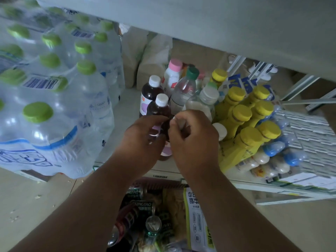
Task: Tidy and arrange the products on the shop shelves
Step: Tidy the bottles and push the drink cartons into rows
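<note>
Both my hands meet over a dark juice bottle (166, 150) with a pale purple label at the front of the low shelf (125, 113). My left hand (143, 140) grips its body, fingers curled round it. My right hand (192, 137) pinches its white cap (177, 121) from the right. Two matching dark bottles, one (160, 108) just behind and another (151, 91) farther back, stand upright with white caps. Yellow-capped yellow bottles (243, 120) are clustered to the right.
Shrink-wrapped packs of green-capped water bottles (49, 99) fill the left. Mixed bottles with pink, green and clear caps (183, 84) stand behind. Small blue-capped bottles (274, 151) lie at the right. A basket with beer cans (140, 202) and a snack bag (196, 220) sits below. A shelf board (218, 24) overhangs.
</note>
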Action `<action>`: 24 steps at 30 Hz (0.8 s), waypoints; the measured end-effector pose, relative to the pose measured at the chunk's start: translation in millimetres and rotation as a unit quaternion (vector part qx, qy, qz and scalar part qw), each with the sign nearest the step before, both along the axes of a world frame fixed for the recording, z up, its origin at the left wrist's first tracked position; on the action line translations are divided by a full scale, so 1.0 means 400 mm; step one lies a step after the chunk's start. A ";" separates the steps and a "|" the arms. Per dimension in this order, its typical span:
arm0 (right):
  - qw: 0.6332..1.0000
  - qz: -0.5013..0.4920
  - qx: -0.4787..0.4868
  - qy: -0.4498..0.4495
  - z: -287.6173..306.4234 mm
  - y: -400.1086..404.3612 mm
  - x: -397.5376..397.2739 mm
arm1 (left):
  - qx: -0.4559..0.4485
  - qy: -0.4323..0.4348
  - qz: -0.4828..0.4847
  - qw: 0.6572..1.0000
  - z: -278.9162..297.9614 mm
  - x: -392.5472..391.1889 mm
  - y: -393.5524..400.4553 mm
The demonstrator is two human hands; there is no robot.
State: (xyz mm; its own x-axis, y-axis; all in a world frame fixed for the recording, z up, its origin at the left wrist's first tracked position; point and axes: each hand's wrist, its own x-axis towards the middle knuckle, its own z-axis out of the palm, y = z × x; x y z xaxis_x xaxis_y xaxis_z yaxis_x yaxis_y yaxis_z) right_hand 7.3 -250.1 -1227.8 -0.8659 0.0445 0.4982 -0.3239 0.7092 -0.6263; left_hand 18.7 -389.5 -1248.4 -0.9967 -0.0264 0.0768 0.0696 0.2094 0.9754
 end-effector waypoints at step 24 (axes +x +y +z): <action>0.981 -0.014 0.170 -0.088 0.080 -0.082 -0.152 | 0.014 -0.029 0.090 0.995 -0.034 -0.107 -0.038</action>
